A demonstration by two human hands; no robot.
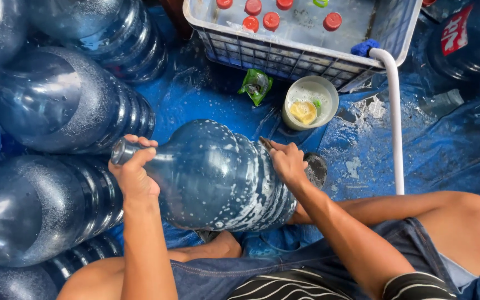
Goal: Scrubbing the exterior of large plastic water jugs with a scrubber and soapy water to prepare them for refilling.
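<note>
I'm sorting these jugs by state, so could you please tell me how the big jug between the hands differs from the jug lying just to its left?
The held jug is streaked with white suds; the left jug shows only fine droplets. The left hand grips the held jug's neck and the right hand presses its ribbed side, while the left jug lies untouched among others. Both are large, blue, see-through jugs lying on their sides.

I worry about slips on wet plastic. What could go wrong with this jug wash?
The soapy jug lies on its side; the left hand grips only its neck, so it could slip or roll. The right hand scrubs close to the bowl, which an elbow or the jug might tip.
</note>
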